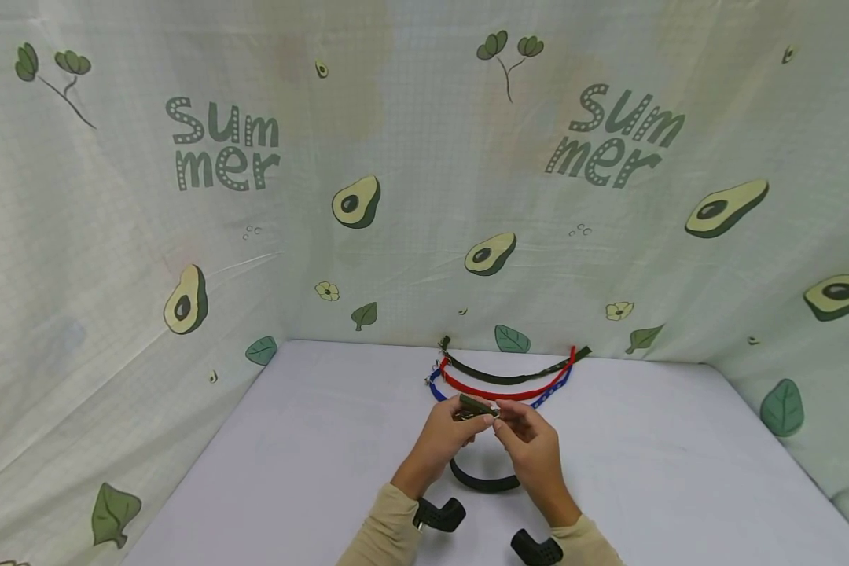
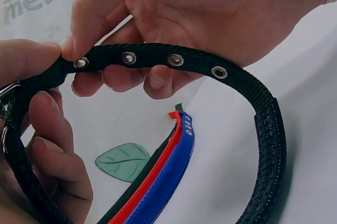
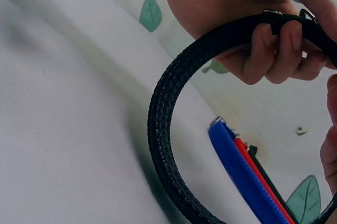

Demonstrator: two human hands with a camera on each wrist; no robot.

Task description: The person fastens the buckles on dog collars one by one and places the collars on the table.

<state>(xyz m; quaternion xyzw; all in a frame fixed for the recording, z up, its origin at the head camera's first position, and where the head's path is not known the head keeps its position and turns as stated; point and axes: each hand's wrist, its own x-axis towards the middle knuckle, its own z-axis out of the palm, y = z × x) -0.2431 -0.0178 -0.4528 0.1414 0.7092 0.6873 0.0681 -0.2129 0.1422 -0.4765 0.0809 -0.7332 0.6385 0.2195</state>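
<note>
At the near middle of the table [image 1: 311, 440], both hands pinch the black collar [image 2: 263, 129], left hand [image 1: 444, 442] gripping its buckle end, right hand [image 1: 531, 448] its eyelet strap, apparently for threading, three collars [image 1: 502, 383] lying at twelve o'clock.

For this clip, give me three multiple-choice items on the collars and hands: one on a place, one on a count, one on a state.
1. Where do the three loose collars lie?
A. on the table beyond the hands, near the backdrop
B. in a box
C. over a wrist

2. How many metal eyelets show on the held strap end?
A. one
B. four
C. nine

3. How is the black collar held?
A. flat on the table, untouched
B. by one hand only
C. by both hands, raised off the table

Answers:
1 A: blue collar, red collar and dark green collar lie there on the table.
2 B: four eyelets show.
3 C: left hand and right hand both grip the black collar.
</note>
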